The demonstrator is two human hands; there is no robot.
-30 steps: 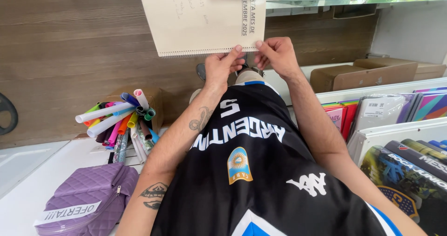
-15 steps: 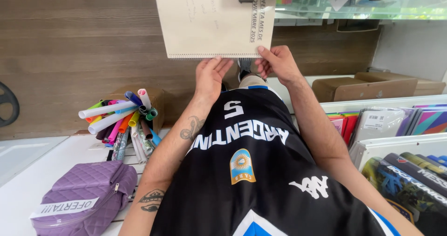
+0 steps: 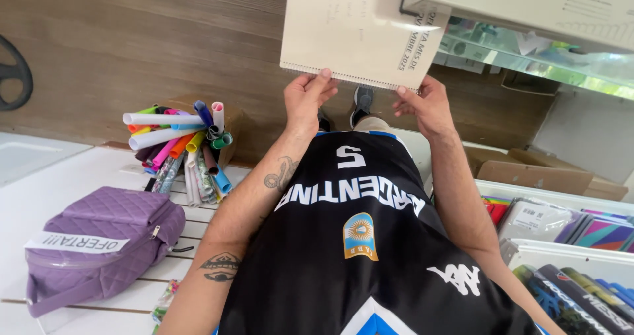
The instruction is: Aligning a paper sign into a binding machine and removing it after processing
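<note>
Now we hold a spiral-bound notebook (image 3: pixel 353 31) by its lower, wire-bound edge, with both hands raised in front of us. Our left hand (image 3: pixel 307 100) is closed on that edge near its middle, fingertips curled over the wire. Our right hand (image 3: pixel 426 104) grips the same edge at the right corner, fingers wrapped up behind the cover.

Compared with the view a second ago, the notebook sits further right and higher, and its upper right corner now lies under the front lip of a pale grey machine (image 3: pixel 522 4) that has come into view at the top. Half a second ago only a thin strip of that machine showed. Both hands have kept their grip on the bound edge throughout; the left hand has shifted slightly toward the centre.

We judge from this that the notebook is being fed into, or aligned against, the machine. Whether the cover actually touches the machine's underside cannot be told, because the lip hides the contact.

Below the hands, our black sports jersey (image 3: pixel 356 242) fills the centre. To the left, on the white table (image 3: pixel 39 189), a purple quilted backpack (image 3: pixel 99 242) lies flat, and behind it a cardboard box holds rolled coloured sheets (image 3: pixel 178 143). To the right, white trays (image 3: pixel 561 249) hold flat printed items.
</note>
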